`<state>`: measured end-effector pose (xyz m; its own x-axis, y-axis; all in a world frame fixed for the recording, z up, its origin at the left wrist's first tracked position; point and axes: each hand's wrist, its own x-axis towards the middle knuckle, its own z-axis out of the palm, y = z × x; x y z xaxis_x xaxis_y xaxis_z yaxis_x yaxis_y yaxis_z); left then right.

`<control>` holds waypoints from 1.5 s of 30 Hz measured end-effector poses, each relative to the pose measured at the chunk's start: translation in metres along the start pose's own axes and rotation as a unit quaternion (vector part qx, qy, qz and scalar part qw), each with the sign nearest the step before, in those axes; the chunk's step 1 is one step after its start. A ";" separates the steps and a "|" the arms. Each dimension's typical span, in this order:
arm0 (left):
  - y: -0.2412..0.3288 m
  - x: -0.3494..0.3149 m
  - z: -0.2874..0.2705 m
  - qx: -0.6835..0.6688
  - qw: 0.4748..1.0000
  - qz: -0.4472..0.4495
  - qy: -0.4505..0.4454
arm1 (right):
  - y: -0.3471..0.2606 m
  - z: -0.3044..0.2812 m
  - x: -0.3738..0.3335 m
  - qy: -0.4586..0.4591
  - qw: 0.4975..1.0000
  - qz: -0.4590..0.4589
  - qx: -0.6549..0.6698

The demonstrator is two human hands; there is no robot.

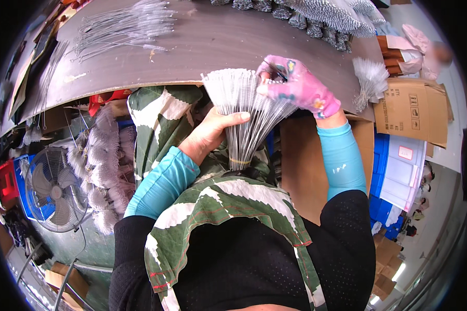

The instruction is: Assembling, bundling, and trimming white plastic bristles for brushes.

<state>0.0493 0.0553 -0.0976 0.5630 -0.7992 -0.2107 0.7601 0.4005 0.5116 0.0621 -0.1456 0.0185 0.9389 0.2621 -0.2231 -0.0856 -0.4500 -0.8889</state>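
In front of my lap stands a bundle of thin wire brushes point(236, 132), their pale bristle ends fanned out at the top. A yellowish band point(239, 161) circles the wire stems near the bottom. My bare left hand point(211, 131) is closed round the bundle's left side, thumb across the front. At the upper right of the fan is my right hand point(300, 88), in a pink patterned glove with the fingers curled together. Something small and dark shows between those fingers; its kind cannot be made out. The glove's lower edge overlaps the bristle ends.
Ahead lies a brown worktable point(192, 62). Loose wire brushes point(127, 28) are spread on its far left, and stacked brush bundles point(316, 18) line its far right. Another bundle point(369, 80) sits at the right edge near a cardboard box point(411, 110). A fan point(57, 192) stands left.
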 end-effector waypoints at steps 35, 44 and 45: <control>0.021 -0.007 -0.023 -0.015 0.998 0.054 0.025 | 0.012 -0.002 -0.014 0.138 0.985 0.097 0.042; 0.012 0.013 0.020 0.016 0.999 0.037 -0.002 | -0.035 -0.039 0.067 0.119 0.941 0.101 -0.302; 0.009 0.013 0.019 0.020 0.999 0.020 -0.016 | -0.045 -0.030 0.075 0.162 0.950 -0.027 -0.265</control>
<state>0.0570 0.0399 -0.0802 0.5815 -0.7970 -0.1630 0.7234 0.4149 0.5519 0.1465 -0.1318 0.0538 0.9979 0.0588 0.0283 0.0647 -0.8330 -0.5495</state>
